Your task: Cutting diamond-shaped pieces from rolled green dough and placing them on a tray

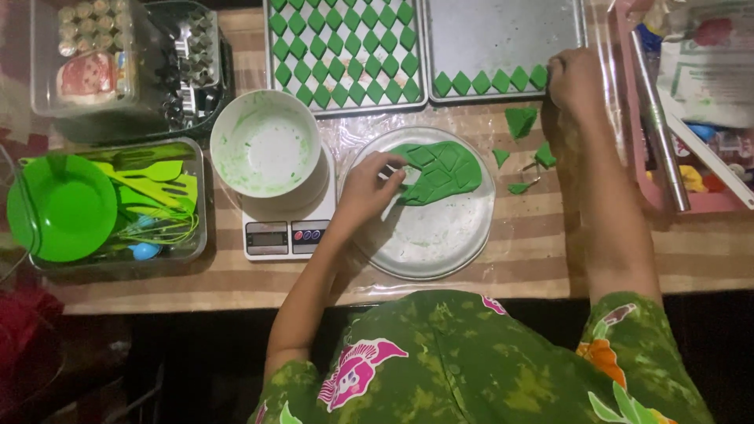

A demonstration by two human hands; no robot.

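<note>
A sheet of green dough (440,169) scored into diamond shapes lies on a round metal plate (428,235). My left hand (369,184) rests on the plate, fingers pinching at the dough sheet's left edge. My right hand (575,77) is at the lower right corner of the right baking tray (503,39), fingers curled beside a row of green dough diamonds (491,81); whether it holds a piece I cannot tell. The left baking tray (345,51) is filled with several rows of green diamonds.
Green dough scraps (522,122) lie on the striped table. A white bowl smeared with green (265,141) stands on a kitchen scale (284,234). A clear tub (110,204) holds green utensils and a green lid. A pink basket (691,102) is at the right.
</note>
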